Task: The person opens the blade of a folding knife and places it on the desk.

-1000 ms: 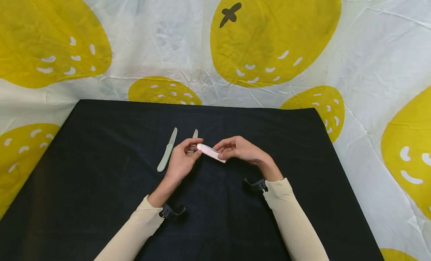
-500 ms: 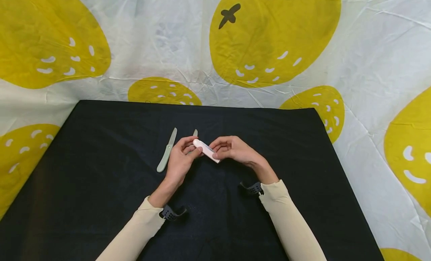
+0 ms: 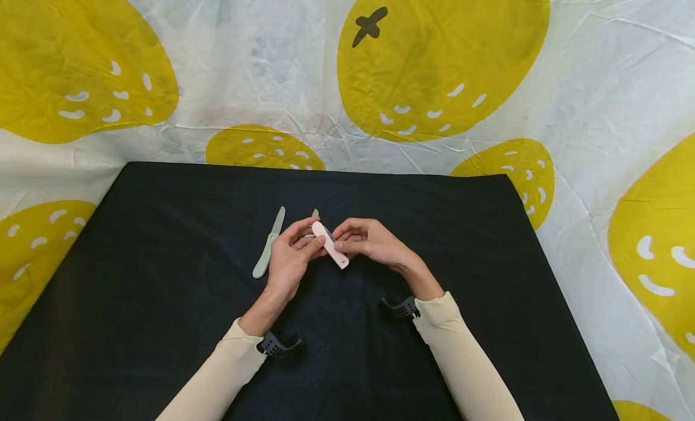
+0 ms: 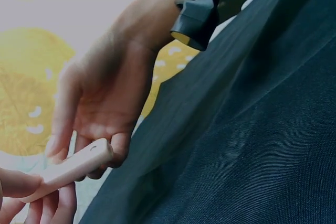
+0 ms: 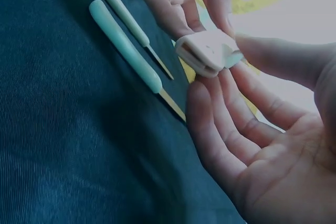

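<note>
Both hands hold a folding knife with a pale pink handle point(image 3: 332, 250) raised over the dark cloth. My left hand point(image 3: 289, 252) pinches the handle between thumb and fingers. My right hand point(image 3: 377, 243) has its thumb and fingertips pinching at the knife's side, where a short stretch of grey blade point(image 3: 329, 234) shows along the handle. In the right wrist view, the slotted end of the pink handle point(image 5: 197, 56) faces the camera. To the left lies an unfolded knife with a sage-green handle point(image 3: 264, 259). Another green-handled knife point(image 5: 123, 11) lies beside it, mostly hidden by my left hand in the head view.
A black cloth point(image 3: 163, 300) covers the table. Behind it hangs a white sheet point(image 3: 260, 59) printed with yellow fruit. A dark strap point(image 3: 278, 345) sits at the left wrist, another strap point(image 3: 399, 307) at the right.
The pink knife has turned steeper, its near end swinging left and toward the body, and its rivet now shows. My right hand has moved slightly left with it; the green knives stay put.
</note>
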Demonstrator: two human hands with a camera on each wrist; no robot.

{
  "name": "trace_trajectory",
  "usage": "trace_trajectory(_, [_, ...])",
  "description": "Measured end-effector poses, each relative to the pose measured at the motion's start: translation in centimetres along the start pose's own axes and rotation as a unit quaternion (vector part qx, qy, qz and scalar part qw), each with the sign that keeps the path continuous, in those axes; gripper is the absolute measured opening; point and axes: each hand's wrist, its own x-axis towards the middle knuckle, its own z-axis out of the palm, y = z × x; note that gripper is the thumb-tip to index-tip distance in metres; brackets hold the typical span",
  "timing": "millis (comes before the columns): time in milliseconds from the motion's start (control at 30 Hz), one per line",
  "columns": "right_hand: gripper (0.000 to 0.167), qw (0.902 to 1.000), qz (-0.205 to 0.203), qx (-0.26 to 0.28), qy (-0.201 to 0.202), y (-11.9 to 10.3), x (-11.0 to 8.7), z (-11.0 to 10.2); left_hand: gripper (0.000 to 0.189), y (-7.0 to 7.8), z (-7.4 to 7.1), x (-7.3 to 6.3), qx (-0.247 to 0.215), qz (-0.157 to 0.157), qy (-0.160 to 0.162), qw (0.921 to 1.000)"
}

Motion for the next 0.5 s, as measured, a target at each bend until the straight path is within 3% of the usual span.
trace_trajectory(500, [0.020,0.9986,-0.020,0.014,0.047,-0.78,0.46,0.78,0.046,0.54,-0.05,-0.28,0.029,0.003,-0.023,0.9993])
